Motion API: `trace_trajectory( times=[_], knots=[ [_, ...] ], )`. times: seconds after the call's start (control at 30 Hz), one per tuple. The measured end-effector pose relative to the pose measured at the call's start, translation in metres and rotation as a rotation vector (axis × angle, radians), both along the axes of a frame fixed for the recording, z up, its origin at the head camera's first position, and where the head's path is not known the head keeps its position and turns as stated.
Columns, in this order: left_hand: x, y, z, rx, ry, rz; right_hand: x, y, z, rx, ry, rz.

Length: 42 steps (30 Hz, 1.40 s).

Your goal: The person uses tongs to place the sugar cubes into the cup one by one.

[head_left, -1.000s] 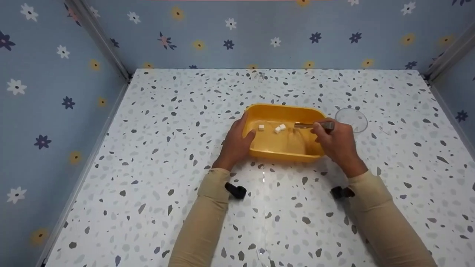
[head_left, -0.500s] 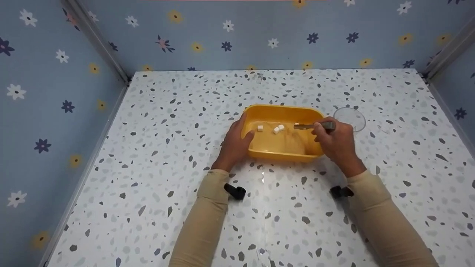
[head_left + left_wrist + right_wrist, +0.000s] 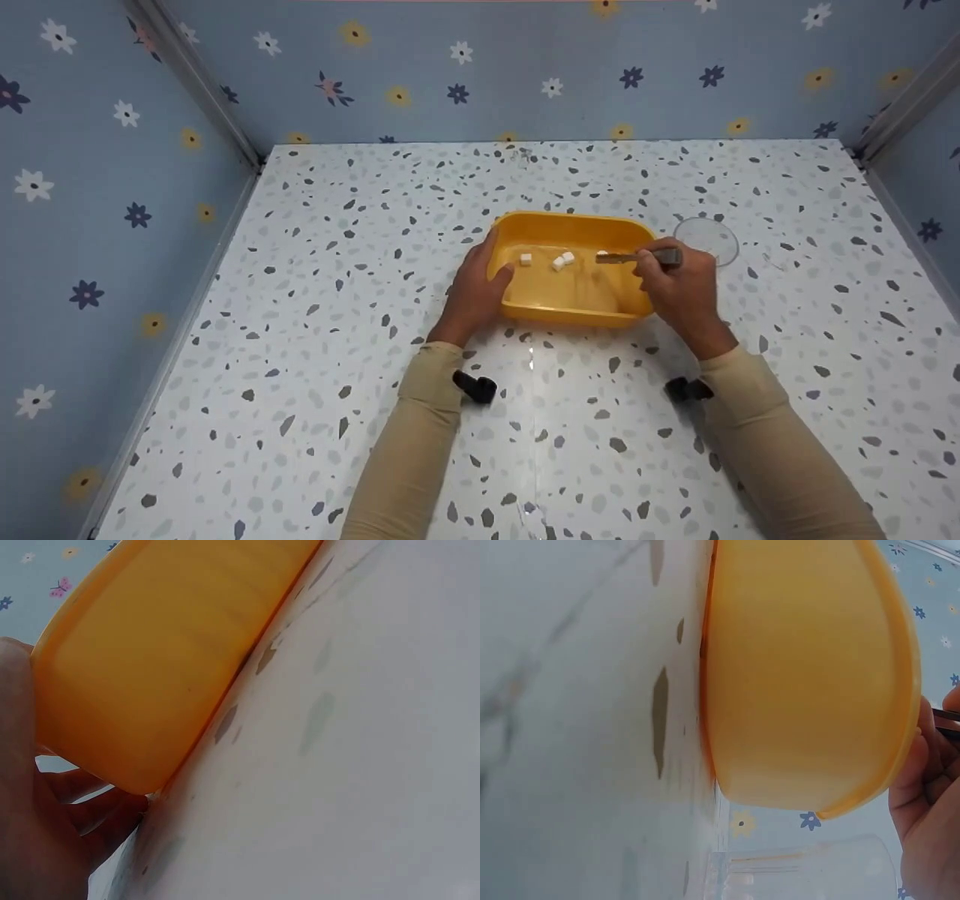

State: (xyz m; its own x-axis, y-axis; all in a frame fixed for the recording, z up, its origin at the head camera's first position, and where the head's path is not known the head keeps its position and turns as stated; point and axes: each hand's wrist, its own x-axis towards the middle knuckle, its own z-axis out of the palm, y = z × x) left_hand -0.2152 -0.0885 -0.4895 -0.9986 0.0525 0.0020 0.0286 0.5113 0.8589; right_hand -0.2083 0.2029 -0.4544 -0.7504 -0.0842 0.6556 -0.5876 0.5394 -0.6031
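My left hand [image 3: 476, 289] grips the left end of a yellow plastic tub [image 3: 555, 313], thumb over the rim and fingers along the outer wall. My right hand [image 3: 682, 289] pinches a pair of metal tweezers [image 3: 637, 257] over the tub's right part, their tips pointing left. Inside the tub, one white cube [image 3: 526, 259] lies near my left thumb, and a pair of white cubes [image 3: 562, 261] sits together near the middle. Another small white piece [image 3: 602, 253] shows right at the tweezer tips, partly hidden by them. The right wrist view catches only the ends of the tweezers [image 3: 946, 720].
A clear round container [image 3: 709, 238] stands just right of the tub, partly behind my right hand. In the right wrist view, its clear wall [image 3: 817, 870] shows near the tub. The speckled table [image 3: 337, 315] meets blue flowered walls [image 3: 420, 67] at its back and sides.
The tweezers have shifted very slightly right, and a white piece now shows at their tips. My left hand and the tub hold still, apart from a small early camera shift.
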Motion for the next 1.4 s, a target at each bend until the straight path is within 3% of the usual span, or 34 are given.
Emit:
trace_trajectory(
  times=[0.4,0.67,0.93,1.4],
  knots=[
    [-0.001,-0.001,-0.002,0.000,0.001,-0.008,0.002,-0.004,0.001,-0.014,0.005,-0.030],
    [-0.002,-0.001,-0.003,-0.011,0.021,-0.009,0.006,-0.009,0.004,0.041,0.043,-0.033],
    [-0.002,-0.001,-0.003,-0.004,0.032,-0.002,0.007,-0.012,0.007,0.020,0.085,-0.021],
    [-0.003,0.000,-0.002,0.006,-0.013,0.006,0.008,-0.011,0.016,-0.011,0.167,-0.020]
  ],
)
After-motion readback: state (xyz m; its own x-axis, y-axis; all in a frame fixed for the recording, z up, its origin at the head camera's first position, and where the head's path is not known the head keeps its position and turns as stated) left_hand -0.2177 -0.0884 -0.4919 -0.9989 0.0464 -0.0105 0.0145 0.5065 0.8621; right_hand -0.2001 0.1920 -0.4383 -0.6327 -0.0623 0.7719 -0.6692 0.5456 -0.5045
